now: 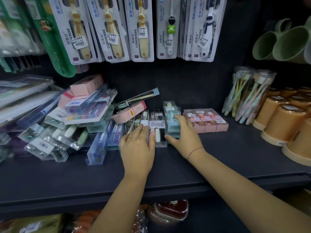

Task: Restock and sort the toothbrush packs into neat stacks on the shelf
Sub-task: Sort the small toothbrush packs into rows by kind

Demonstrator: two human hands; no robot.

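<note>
Both hands are at mid-shelf on the dark shelf (pixel 218 148). Left hand (pixel 138 146): grip wide, fingers straight, lying flat on the packs just left of the clear plastic "SOFT TOOTHBRUSH" pack (pixel 158 132), thumb touching its left side. Right hand (pixel 184 134): grip wide, fingers spread over the pale teal pack stack (pixel 170 115), thumb by the clear pack's right side. Row of pink boxes (pixel 206 121) just to the right. Jumbled heap of clear packs (pixel 67 125) at left.
</note>
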